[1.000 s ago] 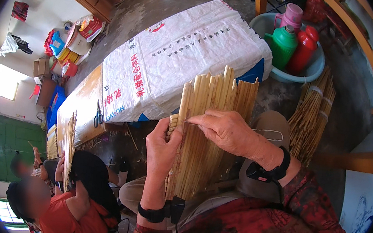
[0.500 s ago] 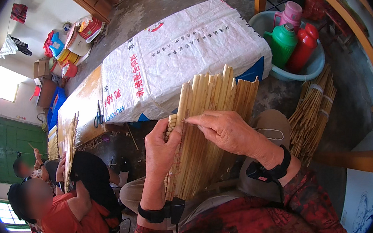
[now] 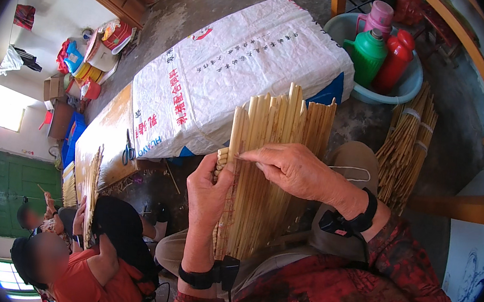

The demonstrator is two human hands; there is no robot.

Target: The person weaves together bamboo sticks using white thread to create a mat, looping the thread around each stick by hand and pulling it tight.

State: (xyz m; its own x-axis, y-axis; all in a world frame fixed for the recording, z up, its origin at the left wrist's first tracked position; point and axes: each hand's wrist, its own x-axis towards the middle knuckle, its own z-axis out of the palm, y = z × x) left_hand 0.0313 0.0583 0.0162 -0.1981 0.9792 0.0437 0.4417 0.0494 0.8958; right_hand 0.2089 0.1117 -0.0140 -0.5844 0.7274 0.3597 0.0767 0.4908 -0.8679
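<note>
Two bare hands touch one panel of pale stalks (image 3: 254, 205) at the centre of the frame, its long axis running nearly up and down the picture. The panel lies just right of the left hand (image 3: 206, 185), which grips it at the left edge, thumb in front, around a small stack of stalk ends (image 3: 222, 156). From the right, the right hand (image 3: 290, 168) crosses the panel's front, thumb and forefinger closed in a pinch by the leftmost tall stalk. Neither hand is nearer, since both are in contact; whether the pinch holds anything fine is too small to tell. Of the things around, one white printed sheet (image 3: 239, 62) covers the upper middle; one pale blue basin (image 3: 384, 99) at upper right holds three flasks, a pink flask (image 3: 380, 17), a green flask (image 3: 368, 58) and a red flask (image 3: 396, 58); tied stalk bundles (image 3: 402, 156) below it overlap too much to count surely; one pair of scissors (image 3: 129, 150) lies left of centre; one loop of pale thread (image 3: 361, 169) shows above the right wrist.
</note>
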